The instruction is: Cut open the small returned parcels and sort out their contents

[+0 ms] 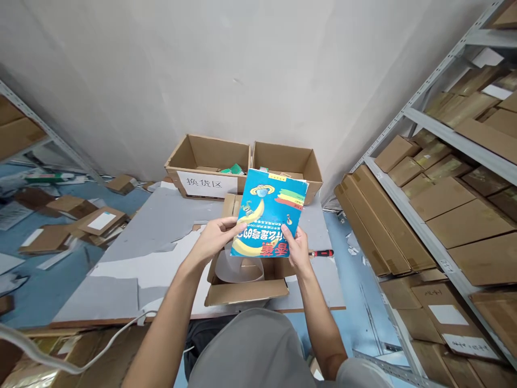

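Presently we observe the blue book [270, 207] above the open carton [247, 292], its lettering inverted to us, with the left hand [216, 237] and right hand [298, 247] pinching opposite edges, thumbs on the cover and the remaining fingertips largely hidden behind. The book masks part of the carton's interior, and we cannot identify the curled pale item [242, 274] inside. Beside the right hand we note a red-and-black handle [323, 253], its other end obscured.
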Motion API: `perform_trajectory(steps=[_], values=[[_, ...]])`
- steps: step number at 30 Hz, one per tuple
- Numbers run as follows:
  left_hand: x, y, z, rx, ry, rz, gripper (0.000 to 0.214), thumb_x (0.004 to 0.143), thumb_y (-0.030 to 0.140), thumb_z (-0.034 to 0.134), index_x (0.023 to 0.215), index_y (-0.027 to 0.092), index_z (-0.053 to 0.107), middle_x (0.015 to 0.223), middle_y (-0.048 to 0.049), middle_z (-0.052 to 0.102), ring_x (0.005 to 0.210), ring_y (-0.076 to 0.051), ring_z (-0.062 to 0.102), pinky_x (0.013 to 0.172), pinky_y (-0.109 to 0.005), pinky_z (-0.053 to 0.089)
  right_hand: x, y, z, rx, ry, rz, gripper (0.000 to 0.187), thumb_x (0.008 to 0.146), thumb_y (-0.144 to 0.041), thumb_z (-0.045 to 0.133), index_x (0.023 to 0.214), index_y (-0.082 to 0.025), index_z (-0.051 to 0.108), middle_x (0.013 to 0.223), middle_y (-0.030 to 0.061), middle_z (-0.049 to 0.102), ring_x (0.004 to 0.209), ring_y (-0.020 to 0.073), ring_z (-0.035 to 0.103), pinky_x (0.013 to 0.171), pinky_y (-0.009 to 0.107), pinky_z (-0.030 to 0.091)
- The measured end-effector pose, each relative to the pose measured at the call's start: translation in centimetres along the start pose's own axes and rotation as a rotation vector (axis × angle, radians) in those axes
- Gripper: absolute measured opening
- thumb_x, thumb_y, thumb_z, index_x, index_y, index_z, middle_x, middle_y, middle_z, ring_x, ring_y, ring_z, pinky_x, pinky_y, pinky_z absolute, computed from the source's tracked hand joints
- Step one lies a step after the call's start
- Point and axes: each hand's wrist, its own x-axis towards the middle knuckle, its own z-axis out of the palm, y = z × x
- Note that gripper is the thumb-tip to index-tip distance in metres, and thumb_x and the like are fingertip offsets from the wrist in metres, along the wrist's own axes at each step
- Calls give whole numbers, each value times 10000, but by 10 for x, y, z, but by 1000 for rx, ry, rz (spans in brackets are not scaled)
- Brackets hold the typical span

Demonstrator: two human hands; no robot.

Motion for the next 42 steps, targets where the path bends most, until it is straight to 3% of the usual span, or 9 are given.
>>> perform_trajectory(steps=[6, 10, 14, 18, 23, 25, 30, 37, 42], values=[[14, -13, 1, 232, 192, 237, 783, 822, 958, 843, 1023, 205, 922, 1053, -137, 917, 979, -383, 863, 874, -462, 717, 15, 12, -19, -433, 62, -167, 979, 965, -787, 867, 1701, -184, 634, 1668, 230, 733, 1532, 404, 731, 1233, 566, 663], [17, -8, 3, 883, 159, 558, 369, 1156, 490, 636, 1134, 247, 914, 1143, -118, 917, 1049, -327, 861, 971, -428, 675, 22, 4, -28, -1059, 97, -538, 962, 1140, -618, 720, 1915, -190, 345, 1954, 236, 383, 1876, 397, 260, 1475, 663, 369], [23, -4, 14, 1207, 5, 810, 257, 1104, 163, 654, 1149, 255, 890, 1153, -110, 905, 1270, -330, 819, 1282, -549, 569, 17, 5, -27, -1356, -282, -653, 628, 1211, -392, 649, 1818, -252, 570, 1692, 196, 728, 1658, 351, 629, 1385, 529, 507], [25, -9, 19, 1026, 21, 882, 302, 1107, 157, 656, 1189, 319, 897, 1229, -82, 902, 1441, -353, 758, 1453, -687, 364, 9, 13, -22, -1158, -314, -534, 434, 1216, -341, 608, 1606, -293, 793, 1131, 88, 916, 941, 247, 872, 910, 298, 669], [14, -20, 12, 665, 468, 671, 644, 1012, 501, 910, 1601, 301, 742, 1816, -182, 593, 1819, -457, 357, 1505, -733, 203, 7, 5, -10, -458, -88, -202, 457, 1131, -613, 724, 1320, -231, 887, 1225, 86, 928, 1063, 284, 867, 897, 346, 710], [9, -25, 10, 476, 552, 467, 932, 899, 673, 978, 1666, 232, 686, 1833, -237, 556, 1801, -501, 379, 1484, -717, 287, 8, 2, -5, -208, -31, -70, 545, 1034, -699, 825, 1266, -209, 874, 1255, 103, 925, 1083, 298, 873, 931, 384, 732], [-2, -29, 14, 75, 299, 153, 1015, 778, 881, 949, 1483, 164, 819, 1575, -239, 784, 1502, -497, 725, 1222, -598, 647, 7, 3, 3, 40, 34, 28, 579, 904, -681, 963, 1235, -216, 863, 1307, 116, 916, 1126, 301, 884, 976, 412, 744], [-12, -14, 24, 182, 398, 207, 609, 841, 721, 935, 1145, 193, 914, 1233, -133, 907, 1178, -399, 840, 1023, -491, 708, 11, 11, 4, 63, 33, 59, 679, 859, -729, 980, 1280, -217, 831, 1348, 122, 904, 1180, 295, 881, 1005, 411, 743], [-27, -13, 50, 447, 363, 608, 245, 1068, 461, 779, 1124, 273, 926, 1180, -84, 907, 1114, -316, 836, 1063, -459, 689, 30, 19, 10, -131, -7, -97, 660, 974, -845, 792, 1145, -207, 799, 1130, 91, 923, 1029, 247, 887, 914, 362, 735]])
